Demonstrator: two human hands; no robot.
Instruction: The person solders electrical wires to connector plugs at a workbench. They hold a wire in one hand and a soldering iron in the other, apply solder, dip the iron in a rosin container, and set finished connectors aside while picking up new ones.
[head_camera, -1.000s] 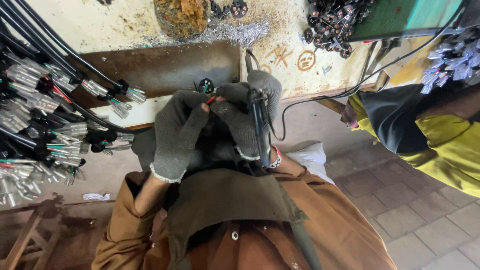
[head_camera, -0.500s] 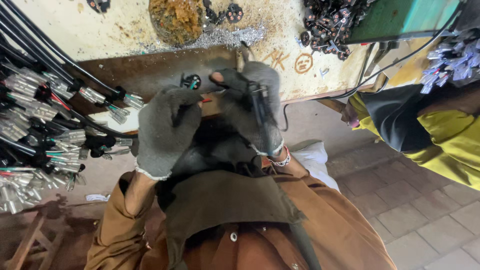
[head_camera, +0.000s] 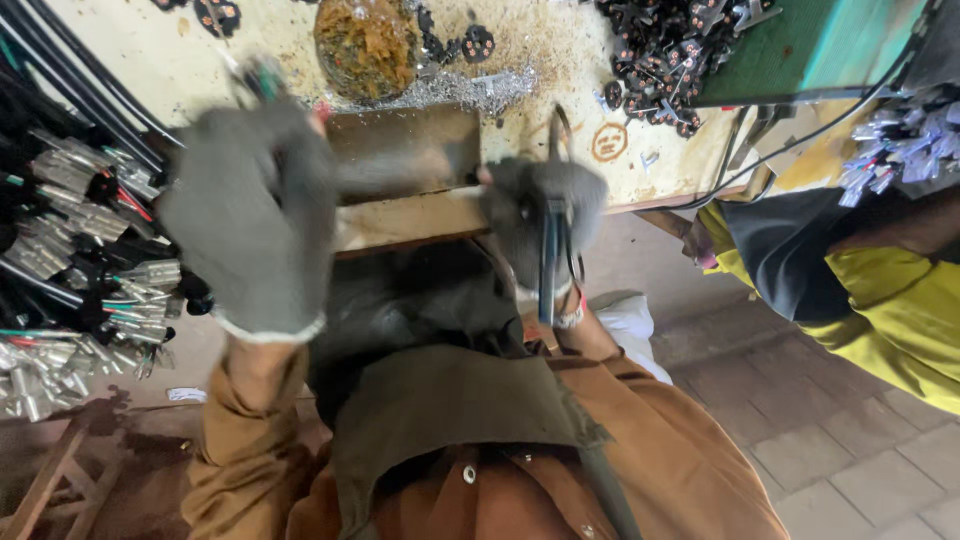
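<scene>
Both my hands wear grey knit gloves. My left hand is blurred, raised at the left over the workbench edge. Its fingers are closed on a small dark wired part that sticks out above the glove. My right hand is at the middle, just in front of the bench edge. It grips a dark-handled plier-like tool whose handles point down toward my wrist. My brown jacket and a dark apron fill the bottom of the view.
A bundle of black cables with metal terminals hangs at the left. The bench holds metal shavings, a rusty brown heap, a pile of black plug parts and a green box. Another person's yellow sleeve is at the right.
My hands, held together a second ago, have moved apart. The left went up and left with the small part; the right stayed near the middle with the tool.
</scene>
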